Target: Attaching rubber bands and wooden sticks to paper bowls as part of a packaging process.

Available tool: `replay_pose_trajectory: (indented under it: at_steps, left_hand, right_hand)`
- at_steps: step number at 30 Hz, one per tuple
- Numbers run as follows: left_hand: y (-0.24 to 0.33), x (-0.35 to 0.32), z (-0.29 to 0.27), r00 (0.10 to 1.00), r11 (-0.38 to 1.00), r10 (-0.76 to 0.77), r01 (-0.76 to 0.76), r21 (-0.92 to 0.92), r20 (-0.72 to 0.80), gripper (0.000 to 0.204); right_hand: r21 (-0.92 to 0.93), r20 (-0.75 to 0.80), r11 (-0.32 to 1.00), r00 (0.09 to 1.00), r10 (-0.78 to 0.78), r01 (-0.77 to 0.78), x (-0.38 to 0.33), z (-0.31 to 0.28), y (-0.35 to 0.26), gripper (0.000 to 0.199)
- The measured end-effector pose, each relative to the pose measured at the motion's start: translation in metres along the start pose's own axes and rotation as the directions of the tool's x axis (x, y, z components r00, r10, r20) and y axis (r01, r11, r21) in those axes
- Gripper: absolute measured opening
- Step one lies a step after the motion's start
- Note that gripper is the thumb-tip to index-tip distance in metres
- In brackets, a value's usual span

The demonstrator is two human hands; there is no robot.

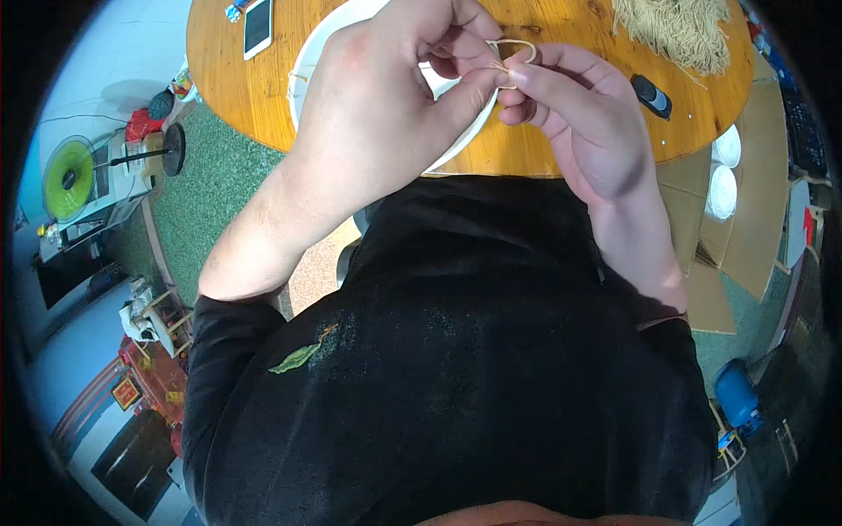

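My left hand (430,74) and my right hand (561,88) meet above the near part of a round wooden table. Between their fingertips they pinch a thin beige cord (524,44), which bends into a small loop above my right thumb. Both hands are closed on it, thumbs against forefingers; the exact crossing of the strands is partly hidden by the fingers. Beneath my left hand lies a large white round dish (307,66), mostly covered by the hand and wrist. A bundle of beige cords (675,31) is at the far right of the table.
The wooden table (237,96) also carries a white phone (258,29) at the left and a small black object (651,95) right of my hands. Cardboard (754,202) with white bowls (722,191) lies to the right. A green fan (68,178) stands at the left.
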State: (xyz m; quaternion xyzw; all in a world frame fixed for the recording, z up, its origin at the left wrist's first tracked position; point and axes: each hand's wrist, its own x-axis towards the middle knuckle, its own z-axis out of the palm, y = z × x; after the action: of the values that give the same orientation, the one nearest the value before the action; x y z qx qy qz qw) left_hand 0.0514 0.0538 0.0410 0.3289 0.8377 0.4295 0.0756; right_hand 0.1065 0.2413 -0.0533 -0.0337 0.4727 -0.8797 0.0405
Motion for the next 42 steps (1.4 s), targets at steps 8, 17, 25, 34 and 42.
replay_pose_trajectory:
  at_steps: [8, 17, 25, 34, 42]
  left_hand:
    - [-0.002, 0.002, 0.0, 0.999, 0.988, -0.048, 0.048, -0.144, 0.006, 0.016]
    - [-0.007, 0.01, -0.008, 0.931, 0.826, -0.323, 0.365, -0.43, 0.169, 0.02]
    - [-0.011, 0.004, -0.003, 0.961, 0.84, -0.26, 0.275, -0.467, 0.099, 0.017]
    - [-0.002, -0.006, 0.0, 0.999, 1.0, -0.005, 0.005, 0.001, -0.053, 0.021]
    - [-0.057, 0.022, 0.025, 0.625, 0.402, 0.715, -0.734, -0.547, -0.313, 0.022]
  right_hand:
    - [-0.131, -0.044, 0.991, 0.999, -0.025, 0.019, 0.002, 0.002, -0.002, 0.016]
    - [-0.406, -0.01, 0.892, 0.975, -0.222, 0.199, 0.0, 0.009, 0.0, 0.012]
    - [-0.368, -0.028, 0.922, 0.989, -0.144, 0.123, 0.001, 0.01, -0.002, 0.016]
    - [-0.414, -0.147, 0.905, 0.973, -0.177, 0.102, -0.002, 0.012, 0.004, 0.017]
    - [-0.36, -0.046, 0.926, 0.988, -0.144, 0.119, 0.001, 0.001, 0.013, 0.013]
